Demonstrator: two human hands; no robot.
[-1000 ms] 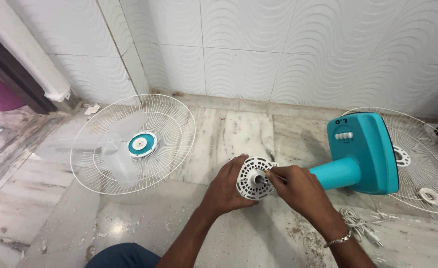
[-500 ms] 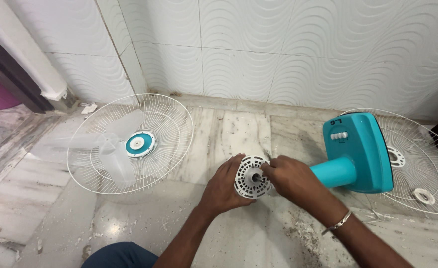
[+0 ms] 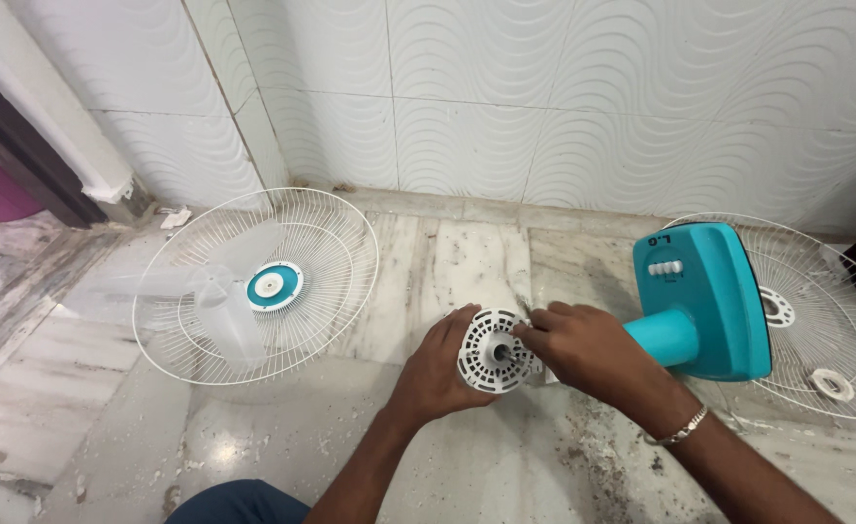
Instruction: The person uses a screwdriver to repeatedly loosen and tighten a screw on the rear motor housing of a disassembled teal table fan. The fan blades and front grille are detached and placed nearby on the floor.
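On marble floor (image 3: 467,262), motor housing (image 3: 491,351) sits between both hands' fingers (image 3: 534,330).

2 fan guards (image 3: 253,286), 1 motor housing (image 3: 491,351)

I see bare floor (image 3: 467,252) open at upper centre, between the grille (image 3: 253,286) at left and the teal base (image 3: 704,301) at right. Lower left is open too. The wall (image 3: 544,107) closes the top; a second grille (image 3: 816,320) crowds the right edge.
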